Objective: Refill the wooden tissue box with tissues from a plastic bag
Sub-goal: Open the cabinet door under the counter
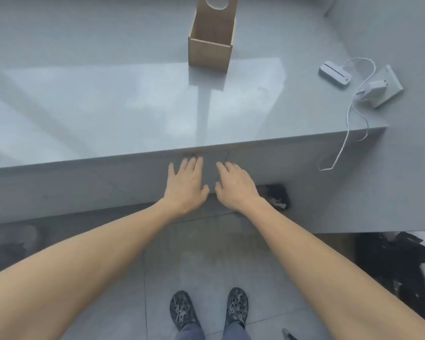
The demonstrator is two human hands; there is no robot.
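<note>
The wooden tissue box stands open on the grey table, far centre, with its lid, which has a round hole, tilted up behind it. Nothing shows inside the box. My left hand and my right hand are stretched out side by side, palms down, just before the table's front edge. Both are empty with fingers spread. No plastic bag or tissues are in view.
A white charger with a cable and a small white device lie at the table's right corner; the cable hangs over the edge. Dark bags sit on the floor at the right. My shoes are on the tiled floor.
</note>
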